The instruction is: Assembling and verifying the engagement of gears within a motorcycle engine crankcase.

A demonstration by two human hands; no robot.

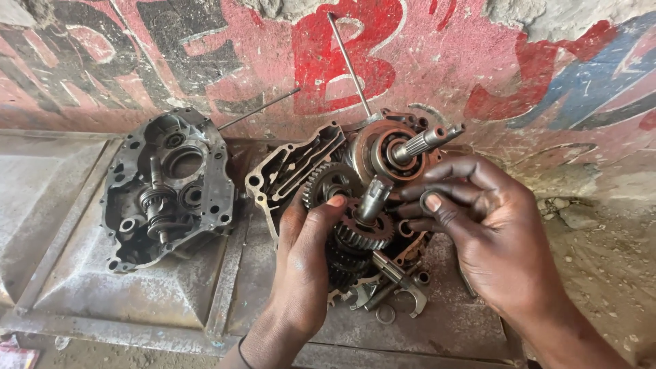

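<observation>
An oily engine case half (301,167) lies on a metal sheet, packed with gears and shafts. My left hand (304,263) rests on the gear cluster (359,232), its thumb tip touching a toothed gear (328,183). My right hand (478,236) hovers at the cluster's right side and pinches a small metal ring (432,200) between thumb and fingers, close to a short splined shaft (374,198). A longer splined shaft (427,141) sticks out of a round copper-coloured hub (376,152) behind.
A second case half (167,188) with its own gears lies to the left. Two thin rods (348,65) lean against the painted red wall. A shift fork (410,295) and a loose washer (385,314) lie below the cluster. Bare dirt lies at the right.
</observation>
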